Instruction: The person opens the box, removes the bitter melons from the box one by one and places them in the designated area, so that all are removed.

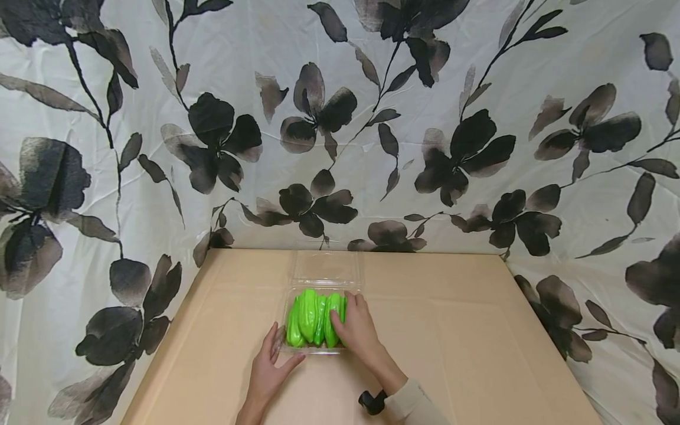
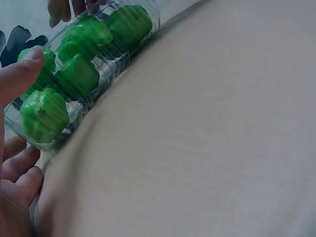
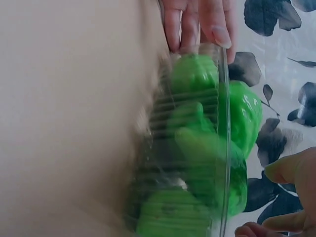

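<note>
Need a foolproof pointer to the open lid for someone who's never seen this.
On the tan tabletop, find the clear container of green peppers. The lid extends beyond its far edge, equally see-through but with no peppers in it.

A white cloth (image 1: 372,171) printed with black and grey flowers (image 1: 473,139) is hanging behind a tan table (image 1: 451,330) and spreading past both its sides. Soft light is falling over both, and the cloth is wrinkling lightly.
</note>
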`<state>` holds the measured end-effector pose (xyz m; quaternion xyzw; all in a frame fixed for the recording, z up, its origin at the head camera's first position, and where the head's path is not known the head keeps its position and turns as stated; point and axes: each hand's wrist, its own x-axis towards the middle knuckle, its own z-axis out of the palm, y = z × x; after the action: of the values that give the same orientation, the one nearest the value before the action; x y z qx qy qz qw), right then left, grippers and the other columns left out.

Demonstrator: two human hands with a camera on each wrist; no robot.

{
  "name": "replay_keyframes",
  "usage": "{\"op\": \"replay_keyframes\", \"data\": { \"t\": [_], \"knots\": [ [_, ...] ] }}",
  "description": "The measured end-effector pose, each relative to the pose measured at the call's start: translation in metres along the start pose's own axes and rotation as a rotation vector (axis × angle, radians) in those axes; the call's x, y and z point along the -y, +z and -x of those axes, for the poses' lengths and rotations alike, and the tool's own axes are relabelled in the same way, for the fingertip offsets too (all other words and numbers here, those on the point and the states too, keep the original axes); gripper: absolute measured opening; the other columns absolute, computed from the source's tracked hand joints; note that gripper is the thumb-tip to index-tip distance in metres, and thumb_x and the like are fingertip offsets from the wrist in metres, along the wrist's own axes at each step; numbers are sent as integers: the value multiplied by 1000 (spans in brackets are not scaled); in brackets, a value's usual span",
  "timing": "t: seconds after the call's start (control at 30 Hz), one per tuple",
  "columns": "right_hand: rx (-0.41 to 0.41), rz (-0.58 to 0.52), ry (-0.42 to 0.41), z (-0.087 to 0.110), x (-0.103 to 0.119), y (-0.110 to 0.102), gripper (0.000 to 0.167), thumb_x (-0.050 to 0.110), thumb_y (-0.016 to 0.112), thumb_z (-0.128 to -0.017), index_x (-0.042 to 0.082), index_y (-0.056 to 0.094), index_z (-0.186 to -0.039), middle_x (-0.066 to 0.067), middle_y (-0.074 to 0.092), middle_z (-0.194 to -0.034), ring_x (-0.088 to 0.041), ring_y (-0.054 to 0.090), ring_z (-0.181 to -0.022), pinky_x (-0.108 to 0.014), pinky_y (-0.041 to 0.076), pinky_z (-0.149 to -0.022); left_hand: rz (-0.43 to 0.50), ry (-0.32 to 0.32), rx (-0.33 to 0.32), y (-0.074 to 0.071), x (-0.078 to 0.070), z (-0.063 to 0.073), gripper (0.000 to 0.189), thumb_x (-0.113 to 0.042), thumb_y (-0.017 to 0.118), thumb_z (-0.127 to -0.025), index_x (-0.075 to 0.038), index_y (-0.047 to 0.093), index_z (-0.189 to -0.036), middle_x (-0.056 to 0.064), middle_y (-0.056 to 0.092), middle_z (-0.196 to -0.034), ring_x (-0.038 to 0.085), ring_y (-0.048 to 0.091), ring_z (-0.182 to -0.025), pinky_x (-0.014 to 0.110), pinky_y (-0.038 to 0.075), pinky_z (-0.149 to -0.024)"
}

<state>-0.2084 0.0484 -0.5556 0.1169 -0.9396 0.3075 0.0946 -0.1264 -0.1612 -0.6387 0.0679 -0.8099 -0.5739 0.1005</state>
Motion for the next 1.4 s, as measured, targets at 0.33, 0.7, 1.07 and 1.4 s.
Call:
{"op": "replay_keyframes", "data": {
  "t": [0.33,0.7,1.07,1.4],
  "knots": [
    [32,6,2,11,7,11,63,29,71,-90,-12,52,-134,-27,58,-120,-35,62,-107,-46,61,-91,25,85,-61,3,4,6,83,-18,81,-86,-2,34,-153,23,54,-145,38,55,-130,9,41,-105],
    [-5,40,37,15,11,18,65,29,77,-84,-15,56,-127,-21,57,-106,-25,58,-90,-39,60,-73,48,111,-87,3,6,8,81,-13,81,-84,-3,37,-152,20,57,-143,37,57,-128,2,41,-101],
    [12,70,43,17,12,24,74,32,84,-78,-8,53,-132,-19,56,-104,-25,56,-88,-38,56,-71,56,75,-72,3,4,6,82,-17,82,-85,-3,38,-152,19,57,-144,34,56,-130,3,39,-103],
    [-28,68,24,19,13,25,71,28,81,-78,-7,54,-133,-19,57,-102,-27,58,-87,-39,57,-70,35,91,-81,3,5,7,81,-17,81,-85,-5,38,-153,19,58,-143,36,58,-128,2,39,-102]
  ]
}}
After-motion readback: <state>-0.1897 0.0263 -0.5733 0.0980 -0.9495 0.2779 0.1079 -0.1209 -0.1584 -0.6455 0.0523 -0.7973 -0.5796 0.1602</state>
